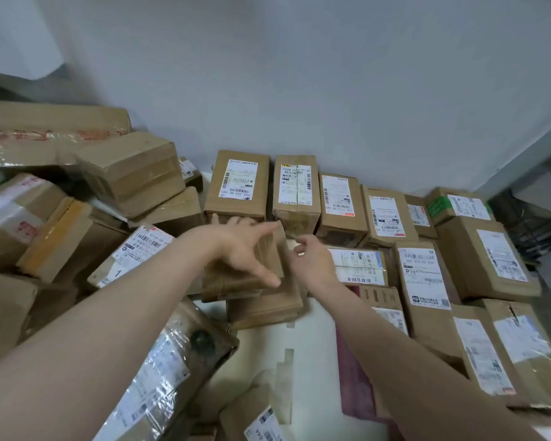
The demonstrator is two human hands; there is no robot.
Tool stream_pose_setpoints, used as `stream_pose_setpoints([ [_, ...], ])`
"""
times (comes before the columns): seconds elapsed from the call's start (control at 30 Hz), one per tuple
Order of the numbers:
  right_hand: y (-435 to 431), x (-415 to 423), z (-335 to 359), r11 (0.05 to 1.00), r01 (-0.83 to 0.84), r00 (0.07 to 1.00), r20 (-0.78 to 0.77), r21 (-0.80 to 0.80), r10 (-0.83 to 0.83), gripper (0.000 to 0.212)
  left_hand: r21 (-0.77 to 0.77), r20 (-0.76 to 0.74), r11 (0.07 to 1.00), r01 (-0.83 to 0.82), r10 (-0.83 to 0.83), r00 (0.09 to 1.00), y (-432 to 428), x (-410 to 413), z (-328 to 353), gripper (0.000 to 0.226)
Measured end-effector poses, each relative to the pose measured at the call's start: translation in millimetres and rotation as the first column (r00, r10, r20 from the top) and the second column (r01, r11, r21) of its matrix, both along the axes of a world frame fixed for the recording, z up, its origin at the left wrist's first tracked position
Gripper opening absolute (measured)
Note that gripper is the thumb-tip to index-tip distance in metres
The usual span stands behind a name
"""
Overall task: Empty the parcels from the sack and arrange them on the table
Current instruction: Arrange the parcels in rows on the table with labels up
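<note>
Grey wall and a white table [312,332] crowded with brown cardboard parcels filled my remote view, a labelled row [236,183] standing at upper centre and a loose heap [131,173] at left. At mid-frame the left hand [248,249] lay splayed wide and flat on a small, tape-glossed box [233,283] stacked on another, while the right hand [312,262], fingers loosely curled and holding nothing, hovered just beside its right edge. I judged the left nearer; it hid the box's long axis.
</note>
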State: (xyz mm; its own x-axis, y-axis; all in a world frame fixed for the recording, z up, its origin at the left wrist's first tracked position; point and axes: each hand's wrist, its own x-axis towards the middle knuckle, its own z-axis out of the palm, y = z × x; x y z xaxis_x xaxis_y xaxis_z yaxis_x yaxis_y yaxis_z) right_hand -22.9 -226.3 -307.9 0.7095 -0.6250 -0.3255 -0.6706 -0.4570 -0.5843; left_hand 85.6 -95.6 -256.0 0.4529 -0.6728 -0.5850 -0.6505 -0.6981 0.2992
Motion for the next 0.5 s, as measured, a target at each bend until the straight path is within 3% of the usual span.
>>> stream_pose_setpoints([
  [0.07, 13, -10, -4, 0.997, -0.074, 0.984, -0.159, 0.034, 0.078, 0.052, 0.053, 0.123, 0.999, 0.011, -0.017, 0.992, 8, -17, -2, 0.118],
  [0.17, 26, -25, -11, 0.972, -0.233, 0.920, -0.315, 0.034, 0.232, 0.045, -0.034, 0.263, 0.988, -0.148, 0.152, 0.953, 24, -20, 6, 0.104],
  [0.27, 30, -40, -18, 0.979, -0.181, 0.930, -0.309, 0.092, 0.201, 0.041, -0.032, 0.493, 0.948, -0.315, 0.290, 0.821, 41, -15, 15, 0.094],
  [0.33, 31, -48, -20, 0.987, -0.084, 0.958, -0.260, 0.141, 0.118, 0.043, -0.174, 0.585, 0.939, -0.298, 0.342, 0.735, 46, -19, 18, 0.091],
  [0.37, 31, -52, -23, 0.986, -0.043, 0.971, -0.227, 0.160, 0.079, 0.045, -0.304, 0.536, 0.913, -0.273, 0.401, 0.743, 45, -25, 18, 0.086],
  [0.43, 33, -58, -27, 0.978, 0.013, 0.984, -0.178, 0.206, 0.024, 0.044, -0.476, 0.266, 0.809, -0.344, 0.506, 0.820, 37, -41, 13, 0.072],
  [0.5, 36, -64, -30, 0.959, 0.080, 0.990, -0.135, 0.270, -0.045, 0.043, -0.362, 0.001, 0.769, -0.526, 0.565, 0.825, 25, -58, -3, 0.064],
])
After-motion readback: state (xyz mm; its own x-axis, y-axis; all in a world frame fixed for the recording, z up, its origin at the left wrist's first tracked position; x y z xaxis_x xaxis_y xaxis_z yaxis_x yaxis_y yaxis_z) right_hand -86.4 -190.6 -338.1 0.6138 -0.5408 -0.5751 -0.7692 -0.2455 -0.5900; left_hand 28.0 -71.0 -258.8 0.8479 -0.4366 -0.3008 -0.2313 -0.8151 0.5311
